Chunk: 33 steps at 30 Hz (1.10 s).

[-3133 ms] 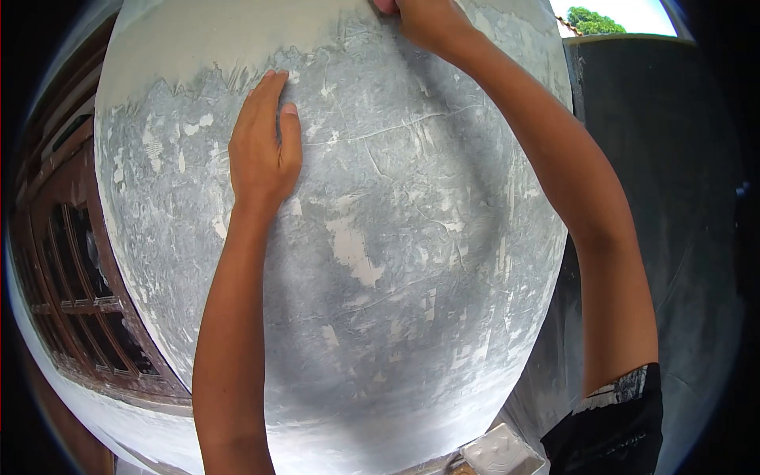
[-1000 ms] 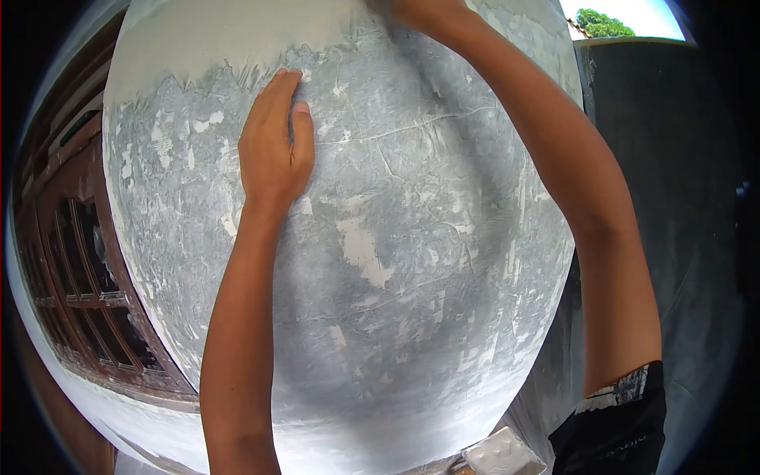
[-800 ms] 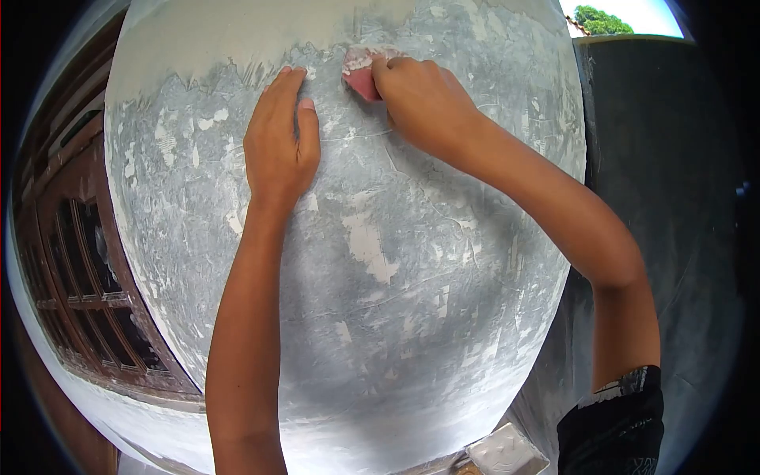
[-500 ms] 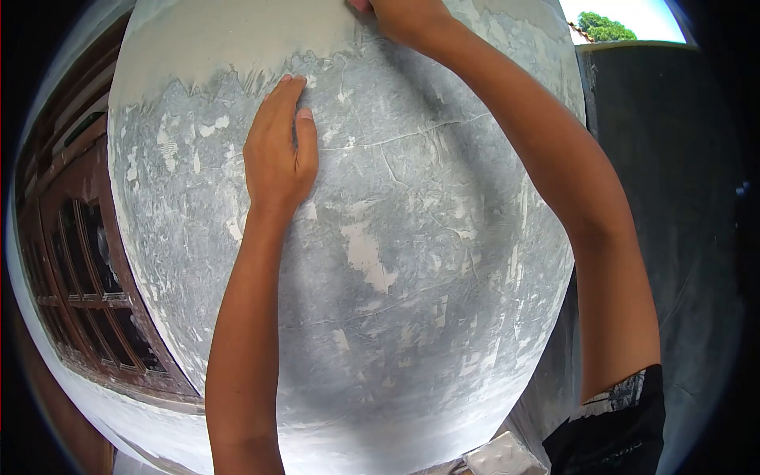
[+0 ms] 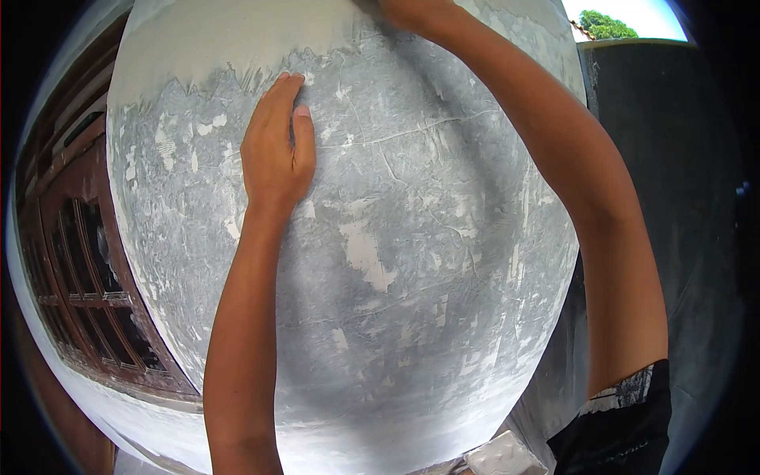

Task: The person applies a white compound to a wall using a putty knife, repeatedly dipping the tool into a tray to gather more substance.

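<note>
My left hand (image 5: pixel 277 150) rests against the grey wall (image 5: pixel 443 261), its fingers stretched upward and the thumb slightly apart. Nothing shows in it. Just above its fingertips runs the ragged lower edge of a smooth beige plaster coat (image 5: pixel 214 39). My right hand (image 5: pixel 413 13) is at the top edge of the view, by that coat. Its fingers are cut off by the frame, so whatever it may hold is hidden. The wall below is rough, with pale patches and fine cracks.
A brown wooden window frame (image 5: pixel 119 299) with dark panes is set to the left. On the right stands a dark panel (image 5: pixel 665 182), with a green tree (image 5: pixel 608 25) beyond it. A pale, plaster-smeared block (image 5: pixel 505 456) lies low near my sleeve.
My right hand has shifted slightly up and to the right, and its fingers have left the view. My left hand stays almost in place on the wall.
</note>
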Each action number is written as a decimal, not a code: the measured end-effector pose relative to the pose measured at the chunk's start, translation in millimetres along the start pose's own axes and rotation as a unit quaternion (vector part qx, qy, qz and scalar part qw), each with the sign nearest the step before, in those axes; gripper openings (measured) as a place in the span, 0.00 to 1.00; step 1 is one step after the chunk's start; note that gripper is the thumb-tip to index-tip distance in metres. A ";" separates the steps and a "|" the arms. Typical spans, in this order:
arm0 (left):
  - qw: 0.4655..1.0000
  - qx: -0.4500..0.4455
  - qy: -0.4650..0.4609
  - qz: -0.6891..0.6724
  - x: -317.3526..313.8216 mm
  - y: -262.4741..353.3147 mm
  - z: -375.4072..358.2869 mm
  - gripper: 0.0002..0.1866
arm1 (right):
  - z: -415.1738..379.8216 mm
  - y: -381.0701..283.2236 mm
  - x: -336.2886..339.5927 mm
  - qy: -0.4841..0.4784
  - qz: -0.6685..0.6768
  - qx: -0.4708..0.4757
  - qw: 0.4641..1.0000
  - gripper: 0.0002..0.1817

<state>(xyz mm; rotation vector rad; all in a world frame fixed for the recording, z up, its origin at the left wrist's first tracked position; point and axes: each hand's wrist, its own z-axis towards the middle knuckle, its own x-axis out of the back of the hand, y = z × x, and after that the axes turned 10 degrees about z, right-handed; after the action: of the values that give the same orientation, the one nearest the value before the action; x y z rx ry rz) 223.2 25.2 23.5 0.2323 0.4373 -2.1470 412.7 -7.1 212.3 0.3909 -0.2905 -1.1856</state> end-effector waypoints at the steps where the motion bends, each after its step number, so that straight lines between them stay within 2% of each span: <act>1: 1.000 0.000 -0.001 -0.001 -0.1 0.0 -0.6 0.18 | -8.5 0.8 -4.6 -0.028 0.006 0.049 0.998 0.15; 2: 1.000 0.001 -0.002 -0.001 0.1 0.0 -0.1 0.18 | -18.1 1.1 -10.7 -0.056 0.012 0.101 0.993 0.15; 3: 1.000 0.000 -0.002 -0.002 0.6 0.7 0.2 0.18 | -40.5 2.3 -18.1 -0.005 -0.033 0.128 0.991 0.13; 4: 1.000 -0.001 -0.003 -0.004 1.2 1.2 -0.1 0.18 | -68.0 -21.3 -4.3 0.003 -0.002 0.143 0.990 0.14; 5: 1.000 -0.003 -0.001 -0.005 0.9 0.4 -0.4 0.18 | -89.0 -42.6 7.1 -0.044 -0.004 0.119 0.992 0.14; 6: 1.000 0.000 -0.014 -0.002 0.5 -1.0 -1.7 0.19 | -109.7 -53.1 7.5 -0.025 0.035 0.142 0.989 0.08; 8: 1.000 -0.001 -0.024 0.002 0.8 -2.7 -0.2 0.20 | -121.2 -67.7 15.2 -0.062 0.074 0.113 0.989 0.08; 9: 1.000 -0.001 -0.028 0.001 1.0 -2.1 -0.6 0.20 | -112.6 -65.8 19.3 -0.062 0.074 0.113 0.989 0.08; 11: 0.999 0.000 -0.034 0.002 0.5 -0.7 -1.7 0.20 | -78.1 -52.0 23.4 0.037 0.082 0.109 0.990 0.09; 12: 1.000 0.001 -0.021 0.000 0.0 0.0 -1.8 0.19 | -57.9 -38.3 13.6 0.090 0.148 0.131 0.976 0.04; 13: 1.000 0.002 -0.007 -0.002 -0.2 0.3 -1.1 0.18 | -36.9 -26.2 9.5 0.069 0.087 0.107 0.988 0.05; 14: 1.000 0.002 -0.006 -0.001 0.0 0.2 -1.0 0.18 | -19.6 -17.3 1.6 0.070 0.088 0.108 0.988 0.05; 15: 1.000 -0.001 -0.007 0.001 0.4 -0.1 -0.9 0.18 | -4.8 -10.1 -7.7 0.041 0.054 0.073 0.995 0.07; 16: 1.000 -0.006 -0.008 0.002 0.5 -0.1 -0.5 0.19 | -0.4 -8.9 -10.5 0.012 0.018 0.036 0.999 0.15; 17: 1.000 -0.007 -0.009 0.001 0.7 0.1 -0.3 0.19 | -7.3 -5.4 -14.3 0.013 0.018 0.035 0.999 0.15; 18: 1.000 -0.001 -0.020 0.002 1.3 -0.1 -0.1 0.19 | -22.2 -8.4 -13.4 0.028 0.037 0.095 0.994 0.07; 19: 0.999 0.006 -0.034 0.002 2.4 0.0 -1.6 0.20 | -40.1 -16.8 -10.3 0.042 0.057 0.154 0.986 0.05; 20: 0.999 0.006 -0.035 0.000 3.2 0.2 -2.9 0.20 | -62.5 -39.0 4.4 -0.021 0.047 0.110 0.993 0.05; 22: 0.999 0.011 -0.034 -0.005 2.6 -0.4 -1.7 0.20 | -92.1 -59.6 14.9 -0.069 0.076 0.103 0.989 0.09; 24: 1.000 0.004 -0.017 -0.009 1.9 -0.5 0.5 0.20 | -88.3 -58.4 27.9 -0.012 0.108 0.083 0.991 0.06; 25: 1.000 -0.004 -0.006 -0.014 1.2 0.6 -0.2 0.19 | -72.3 -45.5 29.7 0.009 0.090 0.061 0.994 0.08; 26: 1.000 -0.004 -0.008 -0.014 0.8 1.3 -1.2 0.19 | -48.8 -25.3 25.7 0.031 0.072 0.040 0.996 0.16; 28: 1.000 0.002 -0.007 -0.002 1.2 1.2 -1.1 0.19 | -22.2 8.4 19.0 0.076 0.071 0.017 0.994 0.16; 31: 1.000 0.000 -0.005 -0.007 0.5 0.4 -1.1 0.18 | 2.1 31.2 7.0 0.072 0.026 -0.024 0.997 0.15; 33: 1.000 0.002 -0.004 -0.004 0.5 1.1 -1.1 0.18 | -5.0 37.2 -0.7 0.054 0.016 -0.011 0.998 0.12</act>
<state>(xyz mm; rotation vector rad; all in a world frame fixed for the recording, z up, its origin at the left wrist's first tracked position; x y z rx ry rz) 223.8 24.6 22.1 0.2246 0.4311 -2.1560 445.7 6.2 224.3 0.4274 -0.1887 -1.1319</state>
